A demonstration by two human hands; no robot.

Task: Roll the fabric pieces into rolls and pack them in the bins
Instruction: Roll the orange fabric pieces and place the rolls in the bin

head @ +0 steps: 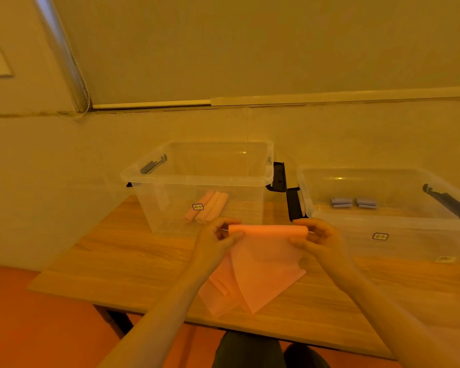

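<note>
Fabric (263,264) is mid-roll at the centre of the frame: its far edge is wound into a tube while the loose tail hangs toward you onto the desk (96,261). Your left hand (218,241) pinches the tube's left end, fingers curled round it, which keeps that end from unwinding and level with the other. More pink sheets (218,293) lie under the tail, lower centre, waiting their turn; they could snag or drag along as you wind. Your right hand (316,237) mirrors the left, its grip clamped on the right end, so the tube is lifted a little off the desk and probably stays straight.

Above and left of centre stands the left bin (197,179), clear-walled, with pink rolls (207,207) already lying on its floor; by colour, this roll likely belongs there. Its near wall rises just beyond your hands, so you would have to lift the finished roll over the rim. At the right edge sits the right bin (388,227), lower, holding two blue rolls (353,202). Black latches (290,195) jut out between the bins, close to your right hand.
</note>
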